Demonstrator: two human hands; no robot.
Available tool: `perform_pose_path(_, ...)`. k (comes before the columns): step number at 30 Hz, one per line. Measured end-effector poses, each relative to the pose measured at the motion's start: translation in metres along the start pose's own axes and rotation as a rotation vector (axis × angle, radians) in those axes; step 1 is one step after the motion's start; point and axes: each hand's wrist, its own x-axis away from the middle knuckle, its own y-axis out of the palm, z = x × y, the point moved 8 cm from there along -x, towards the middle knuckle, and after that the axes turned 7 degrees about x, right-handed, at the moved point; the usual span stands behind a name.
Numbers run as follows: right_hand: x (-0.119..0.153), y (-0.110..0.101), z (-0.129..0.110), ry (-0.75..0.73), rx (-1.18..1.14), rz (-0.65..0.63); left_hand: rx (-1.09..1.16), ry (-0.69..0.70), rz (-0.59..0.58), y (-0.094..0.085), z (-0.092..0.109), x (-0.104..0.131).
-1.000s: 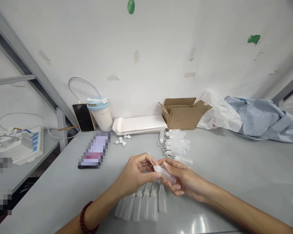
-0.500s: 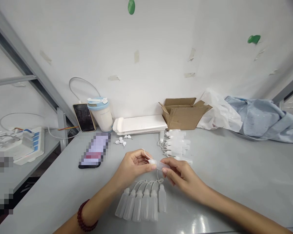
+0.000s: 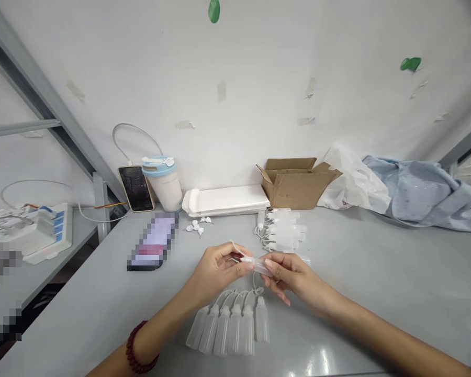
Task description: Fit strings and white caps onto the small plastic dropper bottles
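Observation:
Between my two hands is a small translucent plastic squeeze bottle, lying nearly level above the table. My left hand pinches its white cap end, where a thin white cord runs up by the fingers. My right hand grips the bottle's body between thumb and index finger, the lower fingers loosely spread. Just below, a row of several similar bottles with corded caps lies side by side. One more bottle lies slightly apart on the row's right. Beyond my right hand is another cluster of bottles.
Small white tips lie beside a phone. Along the wall stand a second phone, a lidded cup, a white flat stack, a cardboard box, a plastic bag and blue cloth. A power strip sits left.
My right thumb has shifted up along the bottle, and my right hand's lower fingers have spread downward. Both hands still hold the bottle in nearly the same place.

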Motion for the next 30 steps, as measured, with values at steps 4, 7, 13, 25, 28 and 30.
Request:
perform_pose_path(4, -0.001, -0.003, 0.002, -0.005, 0.032, 0.018, -0.047, 0.003, 0.050, -0.001, -0.003, 0.000)
perform_pose_path(7, -0.002, -0.003, 0.003, 0.000, 0.045, 0.027, -0.049, -0.005, 0.086, -0.004, -0.004, 0.000)
perform_pose_path(13, -0.002, -0.005, 0.002, 0.004, 0.013, 0.051, -0.084, 0.056, 0.091, -0.004, 0.003, 0.002)
perform_pose_path(25, -0.002, -0.005, 0.000, -0.004, 0.027, 0.069, -0.146, -0.035, 0.081, -0.004, -0.008, 0.000)
perform_pose_path(28, -0.001, -0.006, 0.000, 0.009, 0.037, 0.075, -0.221, -0.096, 0.052, -0.003, -0.015, 0.000)
perform_pose_path(30, -0.001, -0.006, 0.000, 0.022, 0.028, 0.070, -0.288, -0.051, 0.055, -0.002, -0.012, 0.000)
